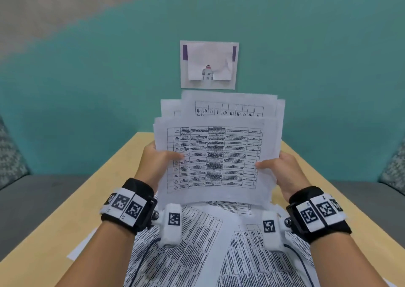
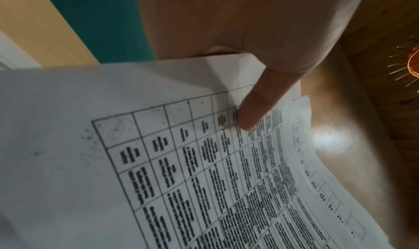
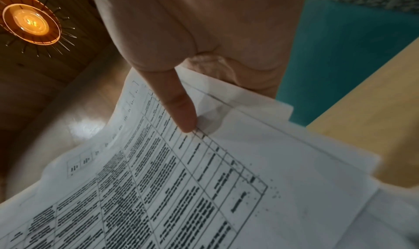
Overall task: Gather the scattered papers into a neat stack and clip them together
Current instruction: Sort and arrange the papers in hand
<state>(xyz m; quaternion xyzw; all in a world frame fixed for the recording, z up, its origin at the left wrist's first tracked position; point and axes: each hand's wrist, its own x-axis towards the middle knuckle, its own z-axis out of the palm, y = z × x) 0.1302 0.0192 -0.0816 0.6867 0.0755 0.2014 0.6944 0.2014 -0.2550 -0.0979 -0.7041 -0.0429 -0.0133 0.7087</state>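
Bundle of papers [image 1: 215,155] held upright between left hand [image 1: 156,158] and right hand [image 1: 282,168], each grip pinching a side edge, sheet tops uneven above; loose sheets [image 1: 197,243] lie below on the table [image 1: 92,190], equally near both.

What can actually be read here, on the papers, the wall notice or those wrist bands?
"d an" and below it "d in t": fragments on the wall notice, the rest hidden by a taped-on paper.
Held sheets, gripped by the left hand and right hand: printed tables, too blurred to read in any view.
Sheets on the table: likewise unreadable.
Wrist bands: only black-and-white square codes, no words.
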